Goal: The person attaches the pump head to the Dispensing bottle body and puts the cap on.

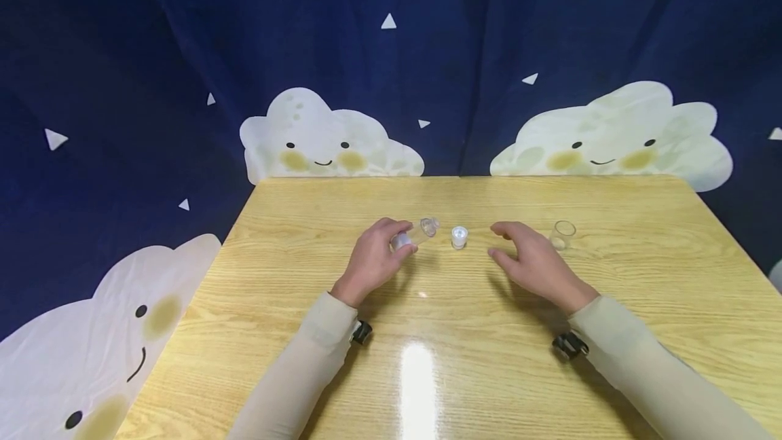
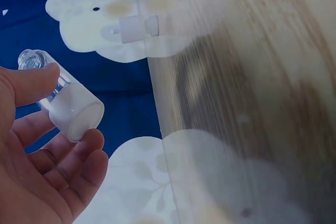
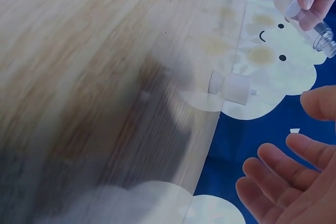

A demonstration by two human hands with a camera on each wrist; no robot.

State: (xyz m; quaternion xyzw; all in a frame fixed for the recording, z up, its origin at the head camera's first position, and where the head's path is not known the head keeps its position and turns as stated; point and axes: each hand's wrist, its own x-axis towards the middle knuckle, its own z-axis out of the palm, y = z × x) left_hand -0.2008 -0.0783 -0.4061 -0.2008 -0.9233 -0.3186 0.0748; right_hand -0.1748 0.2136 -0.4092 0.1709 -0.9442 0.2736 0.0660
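My left hand (image 1: 371,258) grips a small clear bottle (image 1: 420,231) between thumb and fingers. The bottle is tilted, its uncapped neck pointing right; the left wrist view shows its white lower part (image 2: 79,111). Just right of the neck, a white pump head (image 1: 459,237) stands on the table, with a small nozzle showing in the right wrist view. Over the table on the other side of it is my right hand (image 1: 540,262), fingers loosely bent and holding nothing. Beyond the right hand stands a clear cylindrical cover (image 1: 563,231), partly hidden behind the hand.
The wooden table (image 1: 489,372) reaches back to a dark blue curtain (image 1: 342,46) printed with clouds and white triangles. Both forearms come in over the front of the table, each with a small black device at the wrist.
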